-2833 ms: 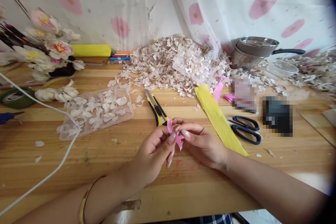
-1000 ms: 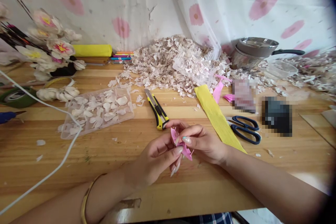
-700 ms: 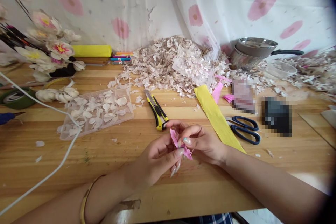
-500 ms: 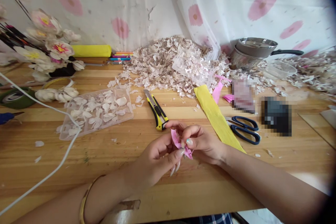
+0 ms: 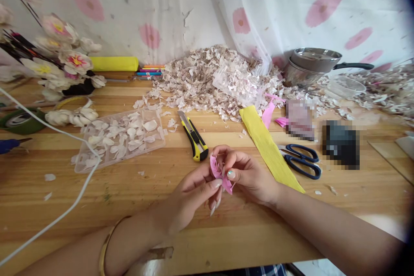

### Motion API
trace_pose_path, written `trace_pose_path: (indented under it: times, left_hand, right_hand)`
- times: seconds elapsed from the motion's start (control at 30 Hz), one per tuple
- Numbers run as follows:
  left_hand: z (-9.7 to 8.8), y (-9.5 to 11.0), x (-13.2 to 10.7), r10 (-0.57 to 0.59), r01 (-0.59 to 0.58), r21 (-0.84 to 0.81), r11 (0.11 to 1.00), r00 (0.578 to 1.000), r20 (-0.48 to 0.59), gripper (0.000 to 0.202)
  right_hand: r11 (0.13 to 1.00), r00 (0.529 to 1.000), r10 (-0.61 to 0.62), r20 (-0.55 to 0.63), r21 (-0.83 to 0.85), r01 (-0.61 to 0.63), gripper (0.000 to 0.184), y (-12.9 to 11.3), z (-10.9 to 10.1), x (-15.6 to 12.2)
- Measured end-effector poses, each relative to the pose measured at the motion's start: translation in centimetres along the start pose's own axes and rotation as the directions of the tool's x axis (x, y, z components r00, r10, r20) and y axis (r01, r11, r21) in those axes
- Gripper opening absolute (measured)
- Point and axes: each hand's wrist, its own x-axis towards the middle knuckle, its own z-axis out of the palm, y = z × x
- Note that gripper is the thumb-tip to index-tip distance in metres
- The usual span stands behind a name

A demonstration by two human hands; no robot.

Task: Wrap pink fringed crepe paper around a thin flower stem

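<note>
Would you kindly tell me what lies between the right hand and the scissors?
The head view shows the yellow strip lying between the right hand and the scissors.

The pink strip (image 5: 227,186) is pinched by the left fingers (image 5: 209,188) and right fingers (image 5: 238,176) above the desk (image 5: 80,207), crumpled and slanted, its edges ragged, its middle partly hidden.

Left forearm (image 5: 145,220) enters bare from the lower left, right forearm (image 5: 330,222) from the lower right; the two converge. Left hand (image 5: 190,194): thumb extended forward in a pinch, long nails showing below. Right hand (image 5: 254,177): index finger (image 5: 235,159) bent, thumb (image 5: 239,177) opposed, pinching. Fingertips meet closely.
</note>
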Motion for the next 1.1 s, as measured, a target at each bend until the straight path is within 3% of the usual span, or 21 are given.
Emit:
trace_pose_path:
  times: [0.2, 0.37, 0.47, 0.7, 0.87, 1.1]
  left_hand:
    - [-0.29, -0.39, -0.1, 0.01, -0.01, 0.006, 1.0, 0.998, -0.063, 0.017]
    - [-0.11, 0.12, 0.01, -0.013, 0.024, 0.115, 0.993, 0.995, -0.095, 0.018]
    - [-0.13, 0.18, 0.14, -0.035, 0.051, 0.143, 0.988, 0.993, -0.114, 0.017]
    - [-0.14, 0.15, 0.38, -0.041, 0.062, 0.153, 0.986, 0.99, -0.132, 0.019]
    - [-0.31, -0.03, 0.37, -0.045, 0.06, 0.113, 0.992, 0.99, -0.134, 0.017]
    - [-0.17, -0.07, 0.49, -0.045, 0.055, 0.075, 0.996, 0.991, -0.127, 0.016]
  right_hand:
    - [0.993, 0.991, -0.067, -0.118, -0.102, 0.055, 0.023, -0.39, -0.17, 0.18]
    - [0.919, 0.999, 0.015, 0.034, -0.394, 0.0, 0.03, -0.43, -0.03, -0.24]
    - [0.903, 0.996, 0.047, 0.074, -0.43, -0.011, 0.031, -0.38, 0.16, -0.34]
    - [0.842, 0.997, 0.058, 0.041, -0.539, -0.027, 0.038, -0.19, 0.04, -0.3]
    - [0.856, 0.996, 0.063, 0.056, -0.516, -0.025, 0.035, 0.12, -0.01, -0.43]
    - [0.679, 0.98, -0.088, 0.177, -0.709, 0.189, 0.031, -0.35, -0.35, -0.4]
